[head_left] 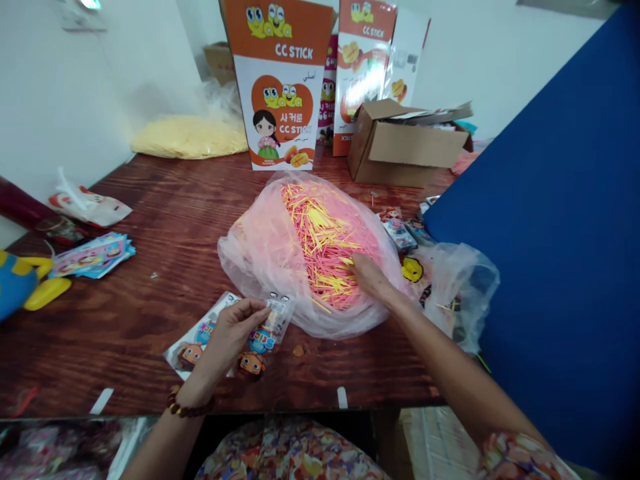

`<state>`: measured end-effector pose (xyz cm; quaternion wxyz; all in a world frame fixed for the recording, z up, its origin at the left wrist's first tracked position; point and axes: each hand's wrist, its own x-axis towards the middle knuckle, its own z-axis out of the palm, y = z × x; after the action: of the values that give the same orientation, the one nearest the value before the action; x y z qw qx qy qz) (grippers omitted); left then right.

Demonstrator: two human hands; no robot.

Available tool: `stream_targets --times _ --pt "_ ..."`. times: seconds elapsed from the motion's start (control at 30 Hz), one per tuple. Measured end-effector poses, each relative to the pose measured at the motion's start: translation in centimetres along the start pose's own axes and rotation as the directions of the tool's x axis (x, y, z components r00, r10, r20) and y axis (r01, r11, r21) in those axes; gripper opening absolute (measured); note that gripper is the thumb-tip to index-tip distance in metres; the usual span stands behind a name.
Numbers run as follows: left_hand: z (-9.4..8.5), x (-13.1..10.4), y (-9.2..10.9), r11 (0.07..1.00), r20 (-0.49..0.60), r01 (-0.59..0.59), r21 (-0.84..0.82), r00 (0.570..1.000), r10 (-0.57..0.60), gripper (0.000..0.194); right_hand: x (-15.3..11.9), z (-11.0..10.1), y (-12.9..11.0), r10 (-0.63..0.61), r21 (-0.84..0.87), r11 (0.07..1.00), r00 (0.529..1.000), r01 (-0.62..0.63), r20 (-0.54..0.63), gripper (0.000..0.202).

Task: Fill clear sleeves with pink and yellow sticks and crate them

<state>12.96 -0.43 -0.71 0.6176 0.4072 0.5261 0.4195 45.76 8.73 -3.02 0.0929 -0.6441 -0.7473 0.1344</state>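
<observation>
"What's nearest us?"

"A flowered garment at the bottom of the frame, below the near edge of the dark wooden desk. Just above, left of centre, the left hand has its grip pinched on a clear printed packet. A beaded bracelet rings that wrist, and another packet lies under the hand."

"And the right hand?"

"Right of centre, fingers in among the pink and yellow sticks. Whether that grip is closed on any, I can't tell."

"Those sticks are in something?"

"Yes, a big see-through bag, its mouth open, mid-frame, just beyond the packets. A crumpled clear bag sits to its right, near the blue panel."

"Farther back?"

"Bright flat packs lie at the left. At the top centre a tall CC Stick box stands upright, an open brown carton right of it, a pale yellow bag left."
</observation>
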Motion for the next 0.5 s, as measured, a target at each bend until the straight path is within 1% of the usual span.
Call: stream_targets --times 0.03,0.07,0.1,0.13,0.17,0.2,0.23,0.27,0.3,0.33,0.37,0.4,0.43,0.5 --pt "0.2 0.0 0.1 1.0 0.007 -0.005 -0.005 1.0 0.005 0.03 -0.1 -0.1 0.0 0.009 0.054 0.999 1.0 -0.008 -0.024 0.017" --pt "0.5 0.1 0.2 1.0 0.014 -0.009 -0.014 1.0 0.009 0.029 -0.1 -0.2 -0.1 0.017 0.162 0.987 0.998 -0.008 -0.057 0.019" --pt "0.9 0.1 0.4 1.0 0.021 -0.012 -0.025 1.0 0.013 0.029 -0.3 -0.2 -0.4 0.029 0.328 0.945 0.995 0.004 -0.097 0.019" --pt "1.3 0.2 0.6 0.999 0.027 -0.019 -0.036 0.999 0.02 0.029 -0.5 -0.2 -0.9 0.047 0.527 0.849 0.99 0.029 -0.13 0.019" --pt "1.7 0.3 0.8 0.999 0.032 -0.026 -0.041 0.999 0.027 0.029 -0.7 -0.2 -1.5 0.072 0.72 0.692 0.987 0.057 -0.147 0.018" --pt "2.2 0.5 1.1 0.999 0.038 -0.033 -0.04 0.999 0.035 0.028 -0.9 -0.2 -2.2 0.095 0.865 0.495 0.985 0.076 -0.141 0.02" --pt "2.6 0.7 1.3 0.999 0.042 -0.043 -0.033 0.998 0.044 0.028 -1.2 -0.2 -3.0 0.109 0.948 0.31 0.987 0.077 -0.116 0.023" --pt "3.1 0.9 1.5 0.998 0.052 -0.052 -0.021 0.997 0.053 0.028 -1.5 -0.1 -3.9 0.106 0.982 0.182 0.991 0.059 -0.079 0.027" --pt "3.4 1.1 1.8 0.998 0.068 -0.059 -0.007 0.996 0.059 0.027 -1.8 -0.1 -4.8 0.096 0.995 0.098 0.994 0.036 -0.045 0.029" --pt "3.8 1.4 2.0 0.998 0.083 -0.066 0.01 0.994 0.065 0.027 -2.1 -0.2 -5.6 0.078 0.999 0.05 0.997 0.018 -0.022 0.029" --pt "4.1 1.7 2.1 0.997 0.096 -0.075 0.028 0.993 0.072 0.027 -2.4 -0.3 -6.4 0.057 0.999 0.036 0.998 0.014 -0.016 0.028" --pt "4.3 2.0 2.3 0.995 0.108 -0.086 0.049 0.991 0.08 0.027 -2.7 -0.5 -7.1 0.031 0.998 0.058 0.999 0.023 -0.024 0.027" --pt "4.5 2.3 2.4 0.992 0.118 -0.098 0.075 0.989 0.089 0.027 -2.9 -0.7 -7.7 0.0 0.993 0.113 0.999 0.04 -0.041 0.025" --pt "4.6 2.8 2.6 0.983 0.144 -0.126 0.135 0.984 0.107 0.027 -3.4 -1.2 -8.7 -0.068 0.954 0.284 0.995 0.094 -0.077 0.021"
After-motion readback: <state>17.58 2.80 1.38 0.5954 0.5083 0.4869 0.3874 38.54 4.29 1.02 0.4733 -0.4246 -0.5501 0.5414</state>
